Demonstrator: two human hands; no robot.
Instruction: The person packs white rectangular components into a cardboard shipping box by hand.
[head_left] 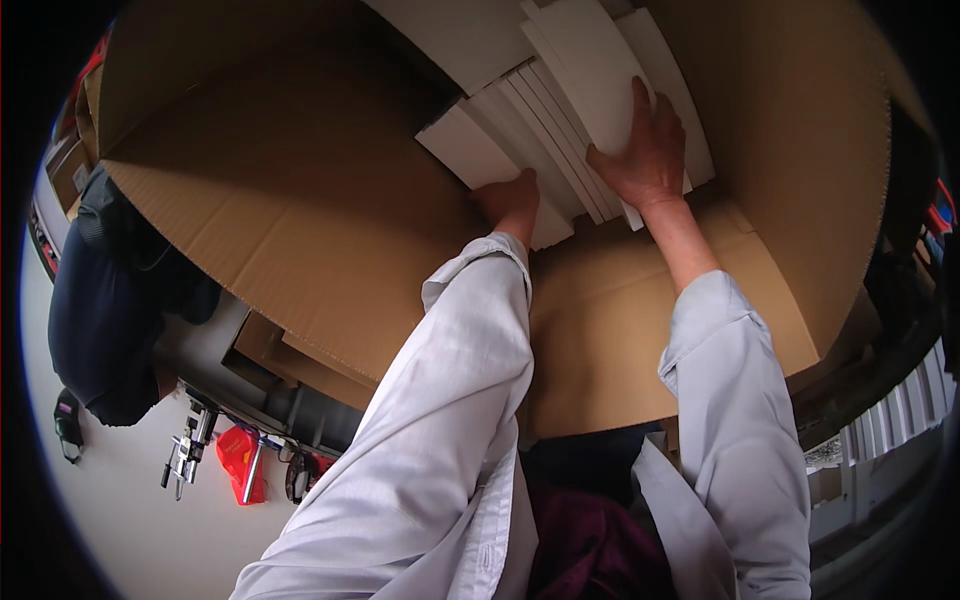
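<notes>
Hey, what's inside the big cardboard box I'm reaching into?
The box holds a stack of white boards standing on edge. Your right hand lies flat on them, and your left hand is at their near ends. Whatever is beneath or behind them is covered.

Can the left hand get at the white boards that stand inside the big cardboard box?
Probably yes. The left hand already rests against the ends of the white boards, the cardboard box is open, and the right hand lies further right, not blocking it.
</notes>
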